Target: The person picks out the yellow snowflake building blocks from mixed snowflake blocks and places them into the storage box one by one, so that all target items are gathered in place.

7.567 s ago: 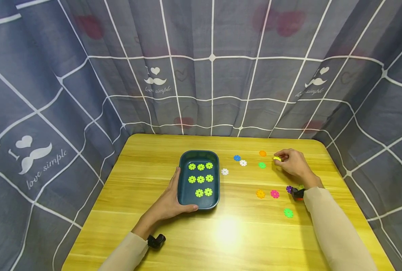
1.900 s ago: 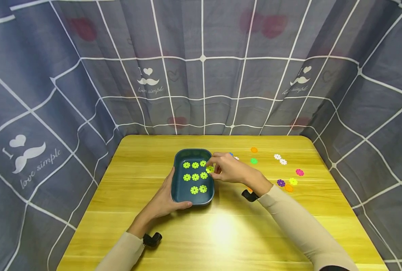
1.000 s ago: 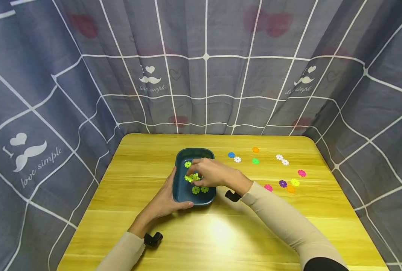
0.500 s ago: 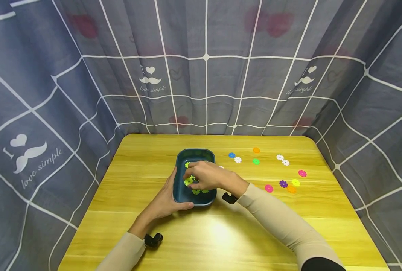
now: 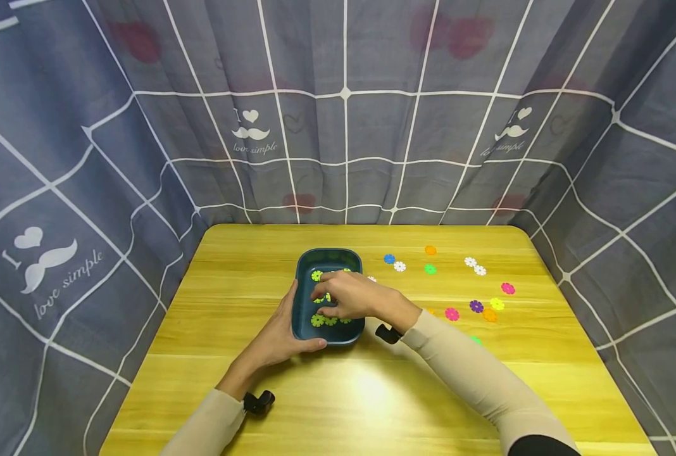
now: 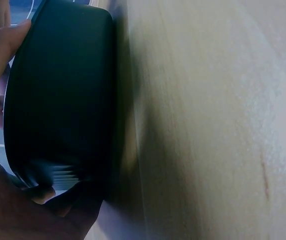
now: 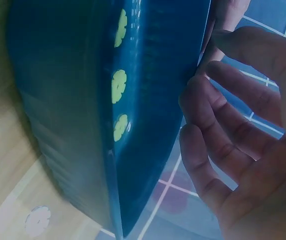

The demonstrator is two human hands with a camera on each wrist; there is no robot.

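Right hand point(image 5: 352, 297) covers mid part of tray point(image 5: 302, 316); several green flower discs point(image 5: 317, 320) under it, count unclear. Fingertips hidden, can't tell if pinching a disc. Left wrist view: tray wall blurred, thumb cut off at frame edge. White disc point(image 5: 371, 279) half hidden behind hand.

Head view looks down from above; both wrist views close; all share the tray point(image 5: 302, 297).
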